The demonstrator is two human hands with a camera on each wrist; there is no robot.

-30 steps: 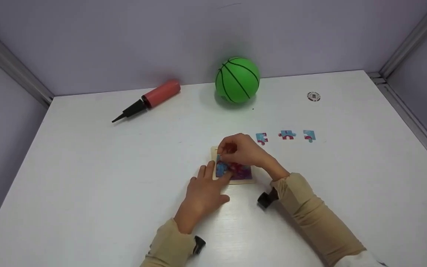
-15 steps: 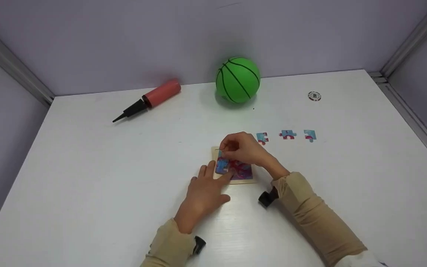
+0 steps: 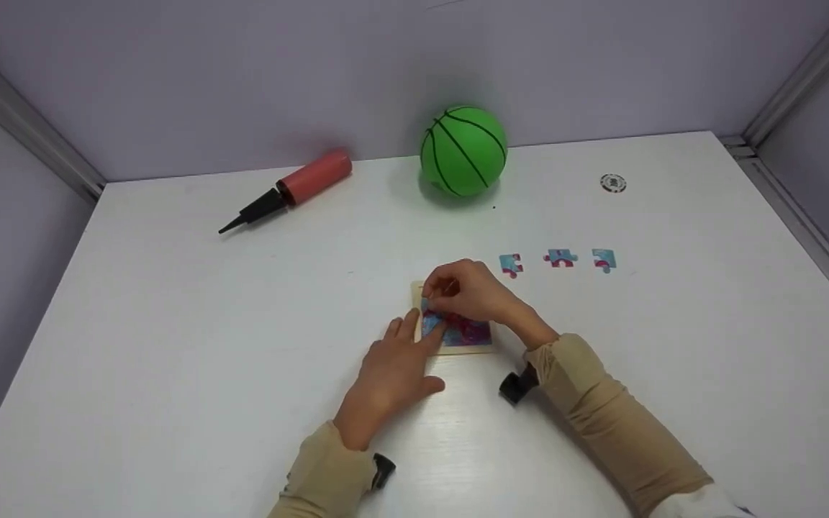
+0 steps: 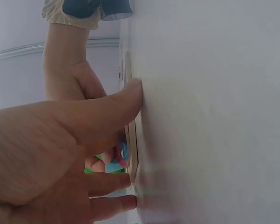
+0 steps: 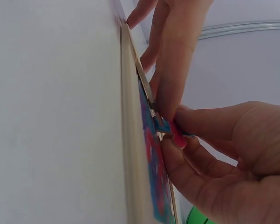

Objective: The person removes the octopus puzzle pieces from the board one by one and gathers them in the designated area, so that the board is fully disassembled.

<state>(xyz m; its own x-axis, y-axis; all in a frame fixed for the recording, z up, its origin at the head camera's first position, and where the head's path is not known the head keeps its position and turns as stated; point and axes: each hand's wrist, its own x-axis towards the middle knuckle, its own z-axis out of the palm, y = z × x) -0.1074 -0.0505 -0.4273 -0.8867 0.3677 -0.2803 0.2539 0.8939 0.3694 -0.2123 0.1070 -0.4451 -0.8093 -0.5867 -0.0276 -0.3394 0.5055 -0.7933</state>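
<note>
A small wooden puzzle board [image 3: 463, 350] with a pale frame and a blue, pink and purple picture lies on the table beneath both hands. My right hand [image 3: 476, 291] pinches a blue and pink puzzle piece [image 5: 178, 138] between thumb and fingers over the board's left part; in the right wrist view the piece stands tilted from the board. My left hand [image 3: 391, 374] reaches in from the lower left, its index finger pressing on the picture and other fingers at the frame's left edge. The right hand hides the board's upper part in the head view.
Three loose puzzle pieces, a left one [image 3: 510, 265], a middle one [image 3: 560, 257] and a right one [image 3: 604, 260], lie beyond the board. Farther back are a green ball [image 3: 464, 152], a red and black hand pump [image 3: 314, 178] and a poker chip [image 3: 613, 183].
My right hand lifted slightly, then came back down toward the board's left edge with the puzzle piece. The left index finger has shifted slightly on the picture.
</note>
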